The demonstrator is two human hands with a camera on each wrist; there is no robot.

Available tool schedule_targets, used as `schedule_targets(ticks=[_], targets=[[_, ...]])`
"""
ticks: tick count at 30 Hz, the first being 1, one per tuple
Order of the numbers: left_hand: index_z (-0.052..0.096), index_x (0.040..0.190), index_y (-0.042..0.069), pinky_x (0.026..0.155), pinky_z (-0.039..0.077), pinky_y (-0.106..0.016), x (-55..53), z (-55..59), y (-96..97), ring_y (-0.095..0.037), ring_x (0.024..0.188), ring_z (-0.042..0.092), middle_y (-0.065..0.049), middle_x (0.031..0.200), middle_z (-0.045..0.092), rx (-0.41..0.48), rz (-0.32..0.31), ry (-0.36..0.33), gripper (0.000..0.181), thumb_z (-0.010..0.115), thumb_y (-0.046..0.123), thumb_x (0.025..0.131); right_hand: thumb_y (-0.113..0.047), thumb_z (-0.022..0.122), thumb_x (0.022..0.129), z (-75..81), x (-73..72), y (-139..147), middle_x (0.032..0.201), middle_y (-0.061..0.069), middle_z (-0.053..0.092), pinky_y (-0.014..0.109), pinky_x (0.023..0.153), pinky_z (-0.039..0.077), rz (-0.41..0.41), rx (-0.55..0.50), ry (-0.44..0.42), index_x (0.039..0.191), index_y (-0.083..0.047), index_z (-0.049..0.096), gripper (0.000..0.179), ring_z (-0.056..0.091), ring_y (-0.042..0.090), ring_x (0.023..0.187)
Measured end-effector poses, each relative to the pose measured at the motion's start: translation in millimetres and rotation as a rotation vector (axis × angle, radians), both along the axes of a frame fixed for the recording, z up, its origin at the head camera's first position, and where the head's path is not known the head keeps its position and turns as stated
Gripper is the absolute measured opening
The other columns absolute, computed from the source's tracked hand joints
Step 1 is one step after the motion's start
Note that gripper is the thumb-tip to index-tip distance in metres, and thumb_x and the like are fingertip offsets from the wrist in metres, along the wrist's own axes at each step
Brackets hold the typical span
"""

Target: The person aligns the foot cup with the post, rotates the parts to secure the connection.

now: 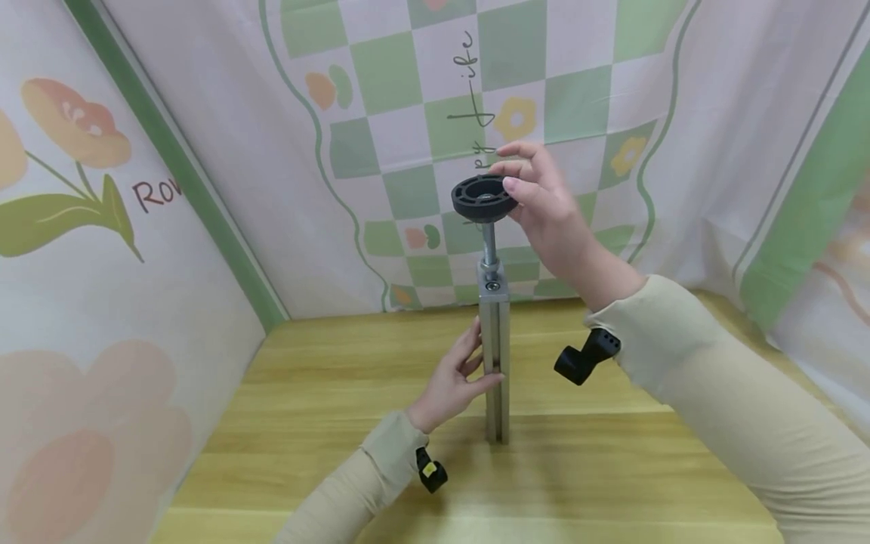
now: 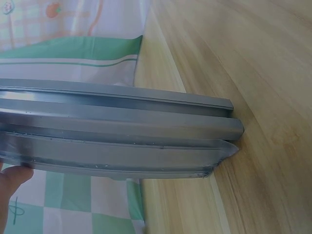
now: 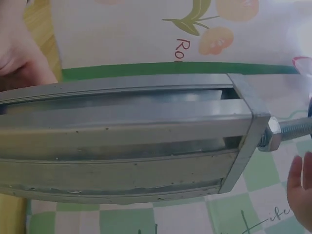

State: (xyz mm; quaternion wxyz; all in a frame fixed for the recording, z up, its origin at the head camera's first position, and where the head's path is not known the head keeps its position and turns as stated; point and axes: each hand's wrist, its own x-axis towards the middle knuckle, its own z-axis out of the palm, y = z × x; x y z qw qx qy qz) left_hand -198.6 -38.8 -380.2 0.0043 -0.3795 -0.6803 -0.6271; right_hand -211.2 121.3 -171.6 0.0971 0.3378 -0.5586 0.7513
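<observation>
An aluminium profile point(image 1: 495, 355) with lengthwise slots stands upright over the wooden table. My left hand point(image 1: 451, 381) grips it from the left around mid-height, thumb across its front. In the left wrist view the profile's lower end point(image 2: 234, 127) meets the wood. An end plate point(image 1: 492, 285) caps the top, and a threaded rod point(image 1: 489, 243) with a hex nut point(image 3: 274, 134) rises from it. The rod carries a black round levelling foot point(image 1: 476, 205), its ribbed side facing up. My right hand point(image 1: 544, 200) pinches the foot's right rim, thumb on top.
Wooden table point(image 1: 326, 378) lies beneath. A green-and-white checked curtain point(image 1: 401, 75) hangs right behind the profile, and a flower-printed cloth point(image 1: 81, 302) closes off the left side. Black wrist cameras point(image 1: 587, 355) jut from both sleeves.
</observation>
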Motion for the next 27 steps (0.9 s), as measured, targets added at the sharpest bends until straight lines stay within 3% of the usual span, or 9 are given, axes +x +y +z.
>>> schedule_targets(ticks=[6,12,19,27], targets=[[0.009,0.151,0.004,0.109,0.033,-0.049,0.7,-0.4,-1.1,-0.036,0.138,0.029,-0.014,0.158,0.011,0.001,-0.001,-0.011,0.085,0.061,-0.011,0.085,-0.012,0.041,0.091,-4.6,-5.9,4.0,0.120,0.010,0.054,0.027,0.099,0.044,0.209,-0.025,-0.039,0.129,-0.010,0.038,0.039,0.056,0.021,0.110],[0.010,0.151,0.004,0.109,0.036,-0.041,0.0,0.3,-0.1,-0.036,0.138,0.030,-0.014,0.158,0.012,-0.002,0.009,0.002,0.085,0.062,-0.011,0.085,-0.010,0.042,0.089,-6.4,-8.0,4.9,0.128,0.014,0.050,0.030,0.101,0.041,0.319,-0.061,-0.035,0.133,-0.013,0.038,0.044,0.051,0.025,0.116],[0.012,0.151,0.005,0.109,0.037,-0.040,-0.8,0.0,0.5,-0.035,0.137,0.031,-0.014,0.158,0.013,-0.011,0.023,-0.006,0.084,0.062,-0.010,0.085,-0.007,0.038,0.088,-5.3,-7.4,4.5,0.125,0.012,0.052,0.028,0.099,0.042,0.354,-0.076,-0.044,0.129,-0.016,0.041,0.043,0.053,0.023,0.112],[0.013,0.151,0.005,0.109,0.036,-0.040,-1.4,-1.0,0.3,-0.035,0.137,0.032,-0.013,0.158,0.013,-0.015,0.023,-0.015,0.082,0.061,-0.008,0.086,-0.008,0.044,0.088,-6.9,-8.2,4.3,0.125,0.014,0.052,0.028,0.100,0.042,0.354,-0.086,-0.028,0.132,-0.011,0.038,0.044,0.052,0.024,0.115]])
